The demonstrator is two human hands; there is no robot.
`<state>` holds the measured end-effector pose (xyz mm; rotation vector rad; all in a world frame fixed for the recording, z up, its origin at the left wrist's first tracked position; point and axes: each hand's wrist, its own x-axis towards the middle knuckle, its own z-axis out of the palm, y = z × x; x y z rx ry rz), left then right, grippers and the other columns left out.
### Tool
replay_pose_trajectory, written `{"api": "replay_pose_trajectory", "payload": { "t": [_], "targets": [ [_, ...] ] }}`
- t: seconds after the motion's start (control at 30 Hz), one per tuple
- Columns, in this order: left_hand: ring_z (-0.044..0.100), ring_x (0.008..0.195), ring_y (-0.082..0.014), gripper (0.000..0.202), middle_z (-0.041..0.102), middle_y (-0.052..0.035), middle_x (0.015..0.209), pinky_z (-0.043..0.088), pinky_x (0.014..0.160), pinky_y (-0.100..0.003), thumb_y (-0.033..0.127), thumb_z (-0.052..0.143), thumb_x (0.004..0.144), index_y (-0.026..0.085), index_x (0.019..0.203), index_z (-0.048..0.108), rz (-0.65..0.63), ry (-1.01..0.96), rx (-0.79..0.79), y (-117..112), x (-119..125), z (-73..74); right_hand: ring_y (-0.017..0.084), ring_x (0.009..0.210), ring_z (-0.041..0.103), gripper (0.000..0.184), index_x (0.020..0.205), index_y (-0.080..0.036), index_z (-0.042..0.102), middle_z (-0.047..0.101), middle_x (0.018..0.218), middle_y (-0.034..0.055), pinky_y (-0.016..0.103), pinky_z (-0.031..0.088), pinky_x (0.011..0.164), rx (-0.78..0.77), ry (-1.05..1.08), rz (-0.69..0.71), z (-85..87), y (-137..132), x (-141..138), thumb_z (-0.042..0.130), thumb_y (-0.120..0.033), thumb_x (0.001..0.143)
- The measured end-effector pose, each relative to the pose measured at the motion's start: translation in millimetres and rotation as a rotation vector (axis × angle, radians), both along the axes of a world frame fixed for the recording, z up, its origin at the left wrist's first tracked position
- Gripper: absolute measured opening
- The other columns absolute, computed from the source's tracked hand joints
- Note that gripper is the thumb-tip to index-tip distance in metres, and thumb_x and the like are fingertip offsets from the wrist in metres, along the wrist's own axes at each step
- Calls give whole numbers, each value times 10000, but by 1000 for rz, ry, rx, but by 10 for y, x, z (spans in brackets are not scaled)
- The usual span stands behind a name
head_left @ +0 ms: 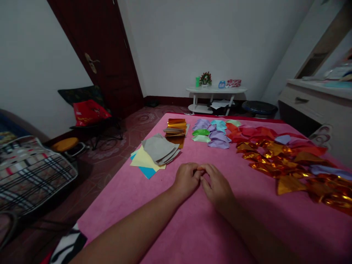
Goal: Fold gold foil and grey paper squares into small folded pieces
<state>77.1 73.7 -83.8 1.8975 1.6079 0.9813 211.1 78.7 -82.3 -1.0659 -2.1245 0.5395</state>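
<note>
My left hand [187, 178] and my right hand [216, 185] meet at the fingertips over the pink cloth [154, 216]. The left fingers are curled in, and the right thumb and fingers close towards them. Whatever lies between the fingertips, if anything, is too small or hidden to make out. Beyond my left hand lies a fanned stack of grey paper sheets [161, 148], overlapping a yellow sheet [143, 159] and a blue sheet [148, 173]. Behind these sits a stack of gold and brown foil sheets [176, 132].
Folded purple paper pieces [218, 139] and green ones [201, 132] lie at the far middle. Gold foil pieces [275, 161] and red paper pieces [255, 134] spread along the right. A white side table [217, 90] stands by the wall; a chair with a red bag [90, 113] is left.
</note>
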Motion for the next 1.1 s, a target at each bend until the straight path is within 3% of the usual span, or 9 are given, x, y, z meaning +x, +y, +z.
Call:
{"api": "replay_pose_trajectory", "payload": {
  "t": [0.1,0.2,0.3,0.37,0.47,0.53,0.63,0.77,1.1],
  "targets": [
    [608,750,-153,168,692,-35,826,439,666,-253,211,538,821,175,869,696,-7,-42,82,-2,-19,44,210,982,575,316,1050,-197,533,610,1032,66,369,464,892,-85,77,23,-57,35,63,463,-105,756],
    [568,952,-198,147,673,-51,940,411,876,-321,257,592,814,200,898,698,68,118,251,-6,-120,196,199,952,596,308,1056,-193,551,622,1034,65,355,475,877,-134,133,1,-75,38,138,460,-127,769],
    [493,1107,-246,239,618,-68,1149,307,1018,-414,307,581,828,240,1038,672,190,328,333,54,-391,361,207,925,595,206,920,-190,602,624,952,67,358,475,861,-124,122,29,-66,29,147,466,-138,774],
    [445,1178,-290,369,567,-100,1236,284,1035,-447,378,623,786,231,1124,635,334,424,284,138,-649,413,204,918,589,178,844,-195,616,613,932,65,346,478,840,-129,124,58,-57,25,134,464,-132,777],
    [511,1108,-290,612,599,-134,1170,391,931,-385,548,656,699,177,1182,596,470,367,43,282,-1042,379,194,895,586,181,806,-199,625,600,930,61,326,484,804,-150,142,70,-53,26,120,461,-125,785],
    [580,966,-246,595,644,-113,1065,436,803,-307,561,698,632,157,1067,652,456,258,-114,355,-1246,311,191,881,587,181,793,-201,629,599,919,58,318,487,785,-158,138,73,-55,29,117,465,-123,788],
    [583,713,-178,459,666,-51,792,400,609,-248,532,744,568,167,844,706,397,83,-214,411,-1425,212,190,878,587,186,778,-205,633,601,917,56,308,491,766,-166,130,71,-57,31,116,464,-127,795],
    [488,499,-114,463,614,-15,591,332,483,-225,569,713,587,137,754,702,329,-64,-290,426,-1496,158,193,885,588,185,779,-206,637,604,920,56,310,490,776,-165,125,67,-45,29,113,467,-135,795],
    [476,485,-96,501,577,1,521,306,450,-206,612,712,562,122,661,666,294,-261,-298,448,-1560,171,191,885,590,189,771,-203,638,599,925,56,312,494,772,-171,129,67,-37,22,125,465,-130,793]
  ]
}}
